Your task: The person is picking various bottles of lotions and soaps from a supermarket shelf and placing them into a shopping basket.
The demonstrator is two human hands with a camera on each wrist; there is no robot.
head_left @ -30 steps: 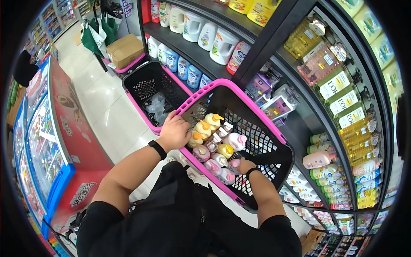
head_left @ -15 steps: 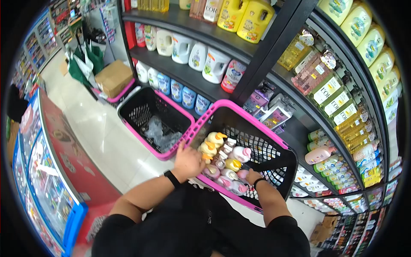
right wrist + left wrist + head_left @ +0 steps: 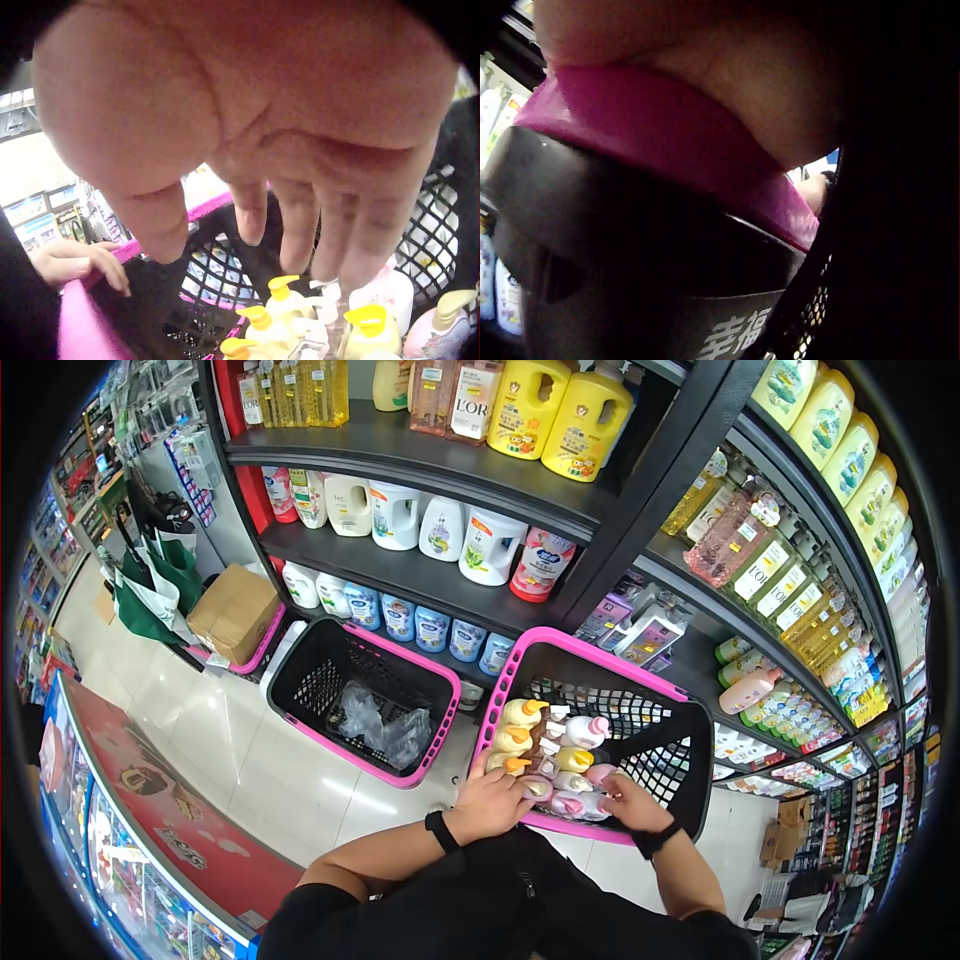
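My left hand [image 3: 487, 800] rests over the pink rim of a black shopping basket [image 3: 697, 800] at its near left corner. Its fingers [image 3: 97, 266] hang relaxed over that rim in the right wrist view. The left wrist view has the palm lying against the pink rim [image 3: 652, 127]. Above the near right part of the bottle group hovers my right hand [image 3: 638, 803], beside a pink-topped bottle [image 3: 600, 774]. Its fingers [image 3: 296, 232] are extended with nothing between them. Pump bottles with yellow-orange heads [image 3: 515, 740] stand upright in the basket, next to white and pink ones [image 3: 586, 731].
A second black basket [image 3: 300, 670] holding crumpled clear plastic [image 3: 375, 720] stands at left. Behind it are a cardboard box [image 3: 235, 615] and green-and-white umbrellas [image 3: 150, 590]. Shelves [image 3: 430, 575] of detergent run along the back and right. A red freezer cabinet [image 3: 170, 800] is at lower left.
My view has shifted, and the baskets now sit lower and further right. The left hand has slid along the rim toward the near corner. The right hand has risen from among the bottles.
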